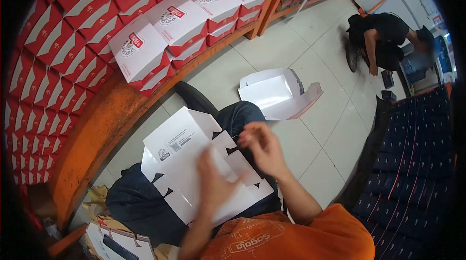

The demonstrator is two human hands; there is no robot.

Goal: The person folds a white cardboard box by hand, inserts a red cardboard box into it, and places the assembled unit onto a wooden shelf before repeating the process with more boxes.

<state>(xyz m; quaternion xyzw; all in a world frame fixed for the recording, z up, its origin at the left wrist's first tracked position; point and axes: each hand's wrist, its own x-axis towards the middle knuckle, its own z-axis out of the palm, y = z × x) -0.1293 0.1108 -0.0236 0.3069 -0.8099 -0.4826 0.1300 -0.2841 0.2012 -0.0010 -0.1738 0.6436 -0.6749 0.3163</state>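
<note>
The left hand is a blur over the flat white card box sheet, with its thumb spread wide from its fingers. I cannot tell if it touches the card. The right hand is over the sheet's right side. Its fingers are bent, but I cannot tell if they pinch anything.

The sheet lies across the legs in dark blue jeans. It should be light and a bit stiff, easy to bend at the fold lines but quick to crease. The small flaps could tear, so the wide outer edges look best to hold. It looks smooth and a little slippery, with cut notches, slanted corners and small dark print.

Farther off, a shiny white opened box sits on the pale, smooth tile floor. To the left, red and white card boxes sit on a worn orange shelf.
</note>
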